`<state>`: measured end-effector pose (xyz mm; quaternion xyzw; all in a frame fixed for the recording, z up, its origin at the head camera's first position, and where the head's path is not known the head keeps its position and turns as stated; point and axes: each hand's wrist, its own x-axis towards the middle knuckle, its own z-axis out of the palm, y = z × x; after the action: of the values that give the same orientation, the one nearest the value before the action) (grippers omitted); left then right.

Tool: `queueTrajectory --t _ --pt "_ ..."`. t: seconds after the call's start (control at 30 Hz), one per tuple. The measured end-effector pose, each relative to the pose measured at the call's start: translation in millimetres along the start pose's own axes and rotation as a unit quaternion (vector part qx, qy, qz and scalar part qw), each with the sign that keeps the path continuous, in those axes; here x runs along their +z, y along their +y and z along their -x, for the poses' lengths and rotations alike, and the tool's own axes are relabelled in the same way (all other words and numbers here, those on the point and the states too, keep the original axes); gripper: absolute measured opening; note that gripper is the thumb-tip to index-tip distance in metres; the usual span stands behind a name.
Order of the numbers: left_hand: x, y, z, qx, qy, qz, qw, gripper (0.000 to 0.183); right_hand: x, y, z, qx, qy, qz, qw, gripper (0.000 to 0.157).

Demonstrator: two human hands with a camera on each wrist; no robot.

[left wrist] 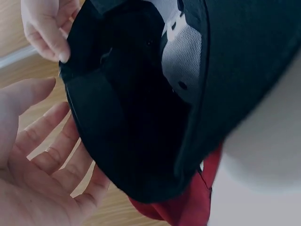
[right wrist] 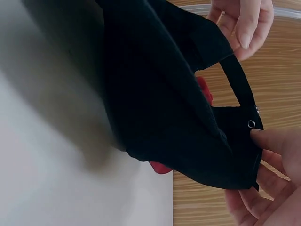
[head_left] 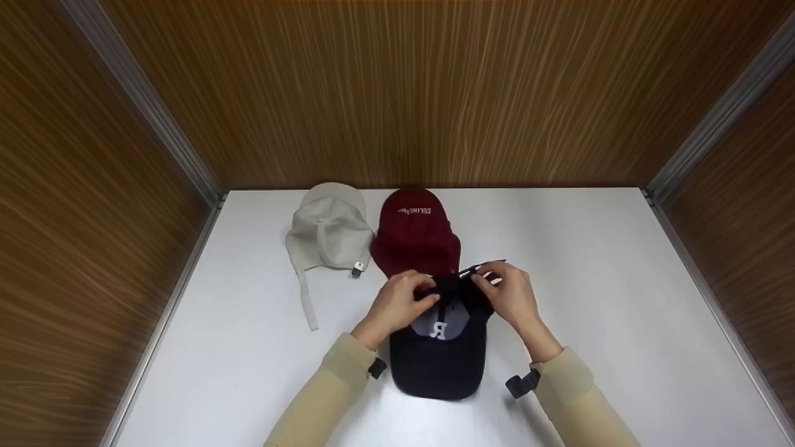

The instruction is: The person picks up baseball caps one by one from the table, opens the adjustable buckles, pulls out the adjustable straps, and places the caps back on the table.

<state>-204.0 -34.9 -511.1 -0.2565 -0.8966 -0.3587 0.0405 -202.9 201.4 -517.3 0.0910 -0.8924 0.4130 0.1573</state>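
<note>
A black cap (head_left: 438, 363) lies brim toward me, with its inside and a white letter R showing. At its back opening, my right hand (head_left: 508, 295) pinches the edge by the strap (right wrist: 239, 81), near a small metal eyelet (right wrist: 251, 124). My left hand (head_left: 399, 302) is at the other side of that opening. Seen from the left wrist, its fingers (left wrist: 56, 162) are spread loosely along the cap's outer edge, the thumb apart from them. Just beyond the black cap lies a dark red cap (head_left: 415, 233) with light lettering, partly covered by it.
To the left of the red cap is a beige cap (head_left: 329, 233), its loose strap (head_left: 307, 301) trailing toward me and a buckle (head_left: 357, 269) at its edge. All lie on a white table (head_left: 590, 298). Wood-grain panels (head_left: 397, 93) wall the back and both sides.
</note>
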Motion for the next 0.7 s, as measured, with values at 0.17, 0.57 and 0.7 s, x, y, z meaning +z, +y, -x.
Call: queueTrajectory --t 0.17,0.57,0.7 --pt "5.6 2.0 -3.2 0.015 -0.004 -0.02 0.9997 0.013 2.9 -2.9 0.0 0.01 0.004 0.0 1.0 0.005" --pt "11.8 1.4 -1.8 0.011 -0.002 -0.042 0.999 0.006 5.1 -0.7 0.4 0.004 -0.016 0.027 0.999 0.009" --pt "12.5 2.2 -1.4 0.011 0.001 -0.041 0.9991 0.005 5.5 0.4 1.1 0.016 -0.013 0.063 0.998 0.01"
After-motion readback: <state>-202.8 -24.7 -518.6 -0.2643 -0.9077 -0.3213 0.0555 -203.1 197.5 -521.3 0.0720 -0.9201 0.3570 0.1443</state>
